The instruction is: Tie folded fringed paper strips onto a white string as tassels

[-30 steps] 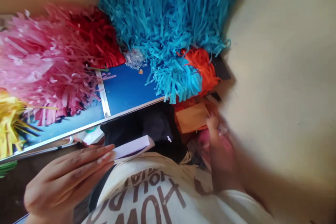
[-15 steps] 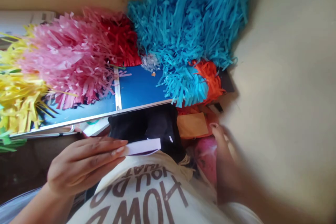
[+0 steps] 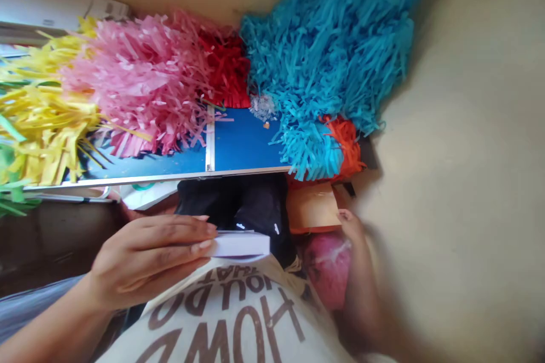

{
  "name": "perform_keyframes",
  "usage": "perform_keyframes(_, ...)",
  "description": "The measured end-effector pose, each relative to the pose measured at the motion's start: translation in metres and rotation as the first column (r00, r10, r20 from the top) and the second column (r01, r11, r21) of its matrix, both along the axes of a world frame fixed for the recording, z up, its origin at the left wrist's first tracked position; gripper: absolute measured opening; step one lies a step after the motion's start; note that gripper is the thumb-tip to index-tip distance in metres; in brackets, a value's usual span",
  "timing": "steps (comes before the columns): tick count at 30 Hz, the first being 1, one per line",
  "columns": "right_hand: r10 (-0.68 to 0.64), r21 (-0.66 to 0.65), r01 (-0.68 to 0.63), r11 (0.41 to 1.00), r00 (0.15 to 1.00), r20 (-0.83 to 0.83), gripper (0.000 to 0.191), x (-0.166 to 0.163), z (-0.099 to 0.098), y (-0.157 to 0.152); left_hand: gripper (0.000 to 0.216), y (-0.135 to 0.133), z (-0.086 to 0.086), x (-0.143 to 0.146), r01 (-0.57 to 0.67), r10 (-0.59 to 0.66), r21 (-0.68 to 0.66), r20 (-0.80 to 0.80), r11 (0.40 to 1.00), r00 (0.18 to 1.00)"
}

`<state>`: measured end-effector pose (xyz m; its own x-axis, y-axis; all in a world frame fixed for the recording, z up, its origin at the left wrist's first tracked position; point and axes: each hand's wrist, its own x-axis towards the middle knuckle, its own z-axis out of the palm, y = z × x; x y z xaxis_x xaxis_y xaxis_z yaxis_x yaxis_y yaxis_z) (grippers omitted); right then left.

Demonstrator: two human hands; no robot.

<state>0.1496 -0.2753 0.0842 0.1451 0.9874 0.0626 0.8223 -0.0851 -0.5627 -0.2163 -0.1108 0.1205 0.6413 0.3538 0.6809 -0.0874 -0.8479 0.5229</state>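
Observation:
My left hand (image 3: pixel 149 258) grips a thin stack of pale lilac paper (image 3: pixel 240 243) by one end, fingers laid along its top, just above my printed white shirt (image 3: pixel 230 323). My right hand (image 3: pixel 361 272) is blurred at the lower right, its fingertips reaching the orange paper pack (image 3: pixel 313 207) and resting beside a pink plastic-wrapped bundle (image 3: pixel 327 266). Whether its fingers hold anything I cannot make out.
A blue table (image 3: pixel 238 144) with a metal edge carries fringed tissue paper heaps: blue (image 3: pixel 327 62), pink (image 3: pixel 145 79), red (image 3: pixel 225 68), yellow (image 3: pixel 38 119), orange (image 3: pixel 347 144). A beige wall (image 3: pixel 468 153) stands to the right. Dark cloth (image 3: pixel 247 204) lies below the table edge.
The view has swung, showing more yellow fringe at left. My left hand brought the lilac paper level and rightward. My right hand shifted slightly down beside the pink bundle.

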Motion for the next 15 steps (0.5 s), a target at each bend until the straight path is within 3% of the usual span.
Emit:
perform_keyframes(3, 0.051, -0.046, -0.052, 0.998, 0.999, -0.017, 0.027, 0.011, 0.02, 0.016, 0.028, -0.002, 0.003, 0.008, 0.166, -0.163, 0.034, -0.088, 0.986, 0.983)
perform_keyframes(5, 0.184, -0.112, -0.189, 0.976, 0.982, -0.05, 0.022, 0.004, 0.039, 0.03, 0.016, -0.007, 0.007, 0.02, 0.216, -0.207, 0.06, -0.129, 0.975, 0.97)
perform_keyframes(8, 0.446, -0.142, -0.463, 0.875, 0.884, -0.136, 0.022, -0.025, 0.072, 0.056, 0.013, -0.014, 0.015, 0.036, 0.235, -0.22, 0.102, -0.142, 0.967, 0.965)
perform_keyframes(10, 0.527, -0.095, -0.548, 0.831, 0.831, -0.18, 0.022, -0.05, 0.089, 0.075, 0.015, -0.016, 0.02, 0.04, 0.222, -0.202, 0.123, -0.157, 0.967, 0.967)
perform_keyframes(15, 0.369, 0.011, -0.382, 0.924, 0.885, -0.284, 0.015, -0.101, 0.097, 0.105, 0.012, -0.008, 0.023, 0.024, 0.077, -0.069, 0.08, -0.101, 0.994, 0.992)
